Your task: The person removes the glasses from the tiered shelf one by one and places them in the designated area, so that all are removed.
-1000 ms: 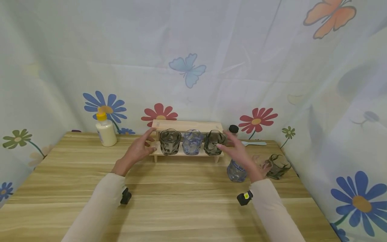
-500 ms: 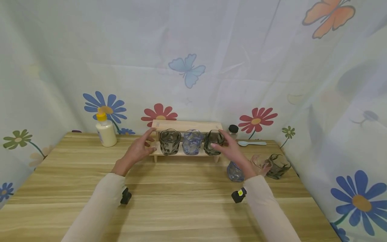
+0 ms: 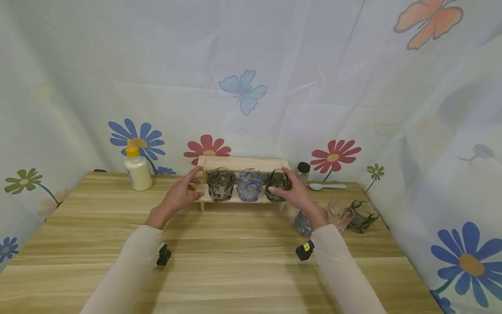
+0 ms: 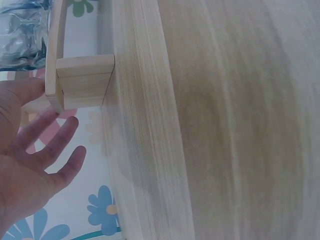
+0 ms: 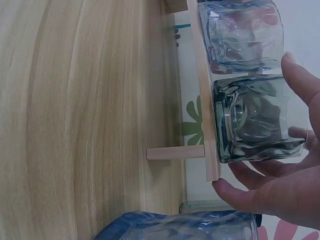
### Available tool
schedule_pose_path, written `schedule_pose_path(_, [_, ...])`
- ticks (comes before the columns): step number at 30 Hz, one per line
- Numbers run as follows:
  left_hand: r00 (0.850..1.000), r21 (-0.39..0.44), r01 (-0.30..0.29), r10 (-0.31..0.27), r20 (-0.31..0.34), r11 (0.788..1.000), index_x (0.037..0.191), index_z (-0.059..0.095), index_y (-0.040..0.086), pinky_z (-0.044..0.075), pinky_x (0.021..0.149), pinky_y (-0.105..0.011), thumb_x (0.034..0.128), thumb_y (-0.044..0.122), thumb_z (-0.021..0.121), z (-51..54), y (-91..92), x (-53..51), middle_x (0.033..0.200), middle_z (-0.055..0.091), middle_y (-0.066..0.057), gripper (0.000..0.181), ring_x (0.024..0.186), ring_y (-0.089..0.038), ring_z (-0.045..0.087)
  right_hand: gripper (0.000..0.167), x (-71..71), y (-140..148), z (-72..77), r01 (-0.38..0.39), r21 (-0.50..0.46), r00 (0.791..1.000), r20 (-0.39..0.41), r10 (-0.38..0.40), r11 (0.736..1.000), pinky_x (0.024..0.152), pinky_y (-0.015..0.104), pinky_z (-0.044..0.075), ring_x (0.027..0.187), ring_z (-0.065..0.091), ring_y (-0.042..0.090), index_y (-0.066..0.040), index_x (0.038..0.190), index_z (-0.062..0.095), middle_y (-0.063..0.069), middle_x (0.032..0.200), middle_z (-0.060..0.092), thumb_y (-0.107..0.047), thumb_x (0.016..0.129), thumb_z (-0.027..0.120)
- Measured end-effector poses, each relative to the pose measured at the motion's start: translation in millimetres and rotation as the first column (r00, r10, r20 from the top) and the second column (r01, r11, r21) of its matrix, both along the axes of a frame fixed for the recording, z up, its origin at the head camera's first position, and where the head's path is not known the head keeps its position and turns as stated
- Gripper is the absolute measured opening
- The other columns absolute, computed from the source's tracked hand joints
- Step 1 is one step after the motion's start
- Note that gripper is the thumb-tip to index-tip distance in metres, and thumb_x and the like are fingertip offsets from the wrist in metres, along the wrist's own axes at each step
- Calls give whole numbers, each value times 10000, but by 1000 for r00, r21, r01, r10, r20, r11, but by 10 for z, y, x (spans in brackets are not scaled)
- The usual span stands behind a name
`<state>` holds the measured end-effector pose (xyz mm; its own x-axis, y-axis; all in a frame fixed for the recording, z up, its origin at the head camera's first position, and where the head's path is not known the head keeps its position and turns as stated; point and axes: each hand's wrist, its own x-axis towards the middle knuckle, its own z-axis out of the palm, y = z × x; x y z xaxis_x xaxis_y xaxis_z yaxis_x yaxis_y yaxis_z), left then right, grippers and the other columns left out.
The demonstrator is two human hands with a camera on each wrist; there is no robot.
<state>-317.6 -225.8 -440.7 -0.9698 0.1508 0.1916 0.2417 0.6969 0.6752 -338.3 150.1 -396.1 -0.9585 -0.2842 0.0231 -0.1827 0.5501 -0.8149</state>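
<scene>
Our right hand (image 3: 297, 193) has shifted leftward round the right glass (image 5: 252, 117) since a second ago. From the left, we see a bottle (image 3: 138, 174), then our left hand (image 3: 178, 196), loosely spread, touching the rack (image 3: 243, 164). On its lower shelf stand a dark glass (image 3: 221, 186), a blue glass (image 3: 249, 187) and the right glass, grasped by our right hand; beyond, a jar (image 3: 303, 168), a spoon (image 3: 330, 186), more glasses (image 3: 361, 223).

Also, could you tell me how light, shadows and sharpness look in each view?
Head: fairly even light, with dim shadows on the table; left wrist: turned sideways, the table's grain soft toward the right; right wrist: also sideways, pale glints on the dark glass by the right hand.
</scene>
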Motion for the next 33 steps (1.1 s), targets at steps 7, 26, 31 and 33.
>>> schedule_pose_path(7, [1000, -3, 0, 0, -3, 1000, 1584, 228, 260, 589, 798, -485, 918, 101, 706, -6, 2, 2, 1311, 591, -237, 835, 1096, -435, 645, 951, 7, -49, 12, 31, 14, 1000, -6, -30, 999, 1160, 616, 296, 1518, 214, 404, -200, 1603, 204, 156, 1659, 212, -348, 865, 786])
schedule_pose_path(26, [1000, -7, -8, 8, -4, 1000, 1584, 229, 249, 579, 823, -509, 916, 94, 703, -1, 2, 3, 1311, 594, -243, 833, 1113, -447, 639, 989, -10, -86, -41, 32, 18, 996, -84, -31, 999, 1107, 598, 379, 1448, 347, 426, -112, 1566, 248, 206, 1610, 282, -236, 796, 856])
schedule_pose_path(31, [1000, 2, -11, 11, -6, 1000, 1582, 237, 246, 579, 822, -509, 917, 90, 701, -5, 14, 6, 1309, 590, -242, 825, 1106, -447, 639, 985, -1, -92, -58, 33, 19, 995, -92, -31, 999, 1122, 595, 363, 1456, 329, 430, -107, 1552, 252, 208, 1615, 266, -234, 788, 861])
schedule_pose_path(33, [1000, 6, -13, 13, -2, 1000, 1581, 241, 249, 579, 823, -508, 916, 96, 705, -8, 18, 7, 1308, 590, -238, 824, 1103, -443, 640, 983, 11, -87, -61, 29, 21, 995, -92, -27, 999, 1112, 600, 370, 1449, 339, 433, -107, 1546, 252, 215, 1607, 276, -235, 786, 862])
